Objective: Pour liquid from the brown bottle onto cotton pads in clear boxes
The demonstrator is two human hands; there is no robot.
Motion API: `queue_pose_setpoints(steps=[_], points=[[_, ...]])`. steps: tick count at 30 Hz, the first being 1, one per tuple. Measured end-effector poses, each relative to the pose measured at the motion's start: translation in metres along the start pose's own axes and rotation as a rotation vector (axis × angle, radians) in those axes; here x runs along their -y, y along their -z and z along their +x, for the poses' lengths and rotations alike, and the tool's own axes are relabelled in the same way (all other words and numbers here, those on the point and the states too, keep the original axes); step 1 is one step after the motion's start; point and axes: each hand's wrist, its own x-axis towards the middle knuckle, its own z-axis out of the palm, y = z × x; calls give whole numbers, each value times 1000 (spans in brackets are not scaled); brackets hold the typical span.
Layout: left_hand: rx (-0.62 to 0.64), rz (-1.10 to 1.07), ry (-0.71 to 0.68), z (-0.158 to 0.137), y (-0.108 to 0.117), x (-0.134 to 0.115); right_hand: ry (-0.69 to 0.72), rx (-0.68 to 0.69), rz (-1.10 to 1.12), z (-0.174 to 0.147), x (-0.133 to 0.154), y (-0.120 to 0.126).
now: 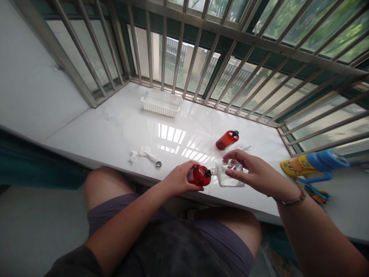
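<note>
My left hand (181, 177) is wrapped round a red bottle (198, 176) with a dark neck, tilted toward the right. My right hand (248, 169) has its thumb and fingers round a clear, flat-sided bottle (224, 181), held on its side. The mouths of the two bottles meet or nearly meet between my hands; I cannot tell whether they touch. Just beyond my right hand, a second red bottle (226, 141) with a black top appears to lie on the white counter (121, 127). Near my left forearm sits a small dark ring-shaped cap (158, 164).
Crumpled white tissue (143, 152) lies left of the cap. Farther back is a white plastic basket (160, 109) near the window bars (198, 57). At the right are a yellow and blue flask (314, 163) and small blue and orange items (319, 194).
</note>
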Motion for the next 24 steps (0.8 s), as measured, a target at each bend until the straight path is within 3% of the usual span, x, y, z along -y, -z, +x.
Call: queue_pose_setpoints(steps=[16, 24], points=[[6, 6, -23, 2, 0, -7, -26, 11, -65, 6, 11, 8], [7, 1, -21, 4, 0, -8, -83, 86, -132, 10, 16, 15]])
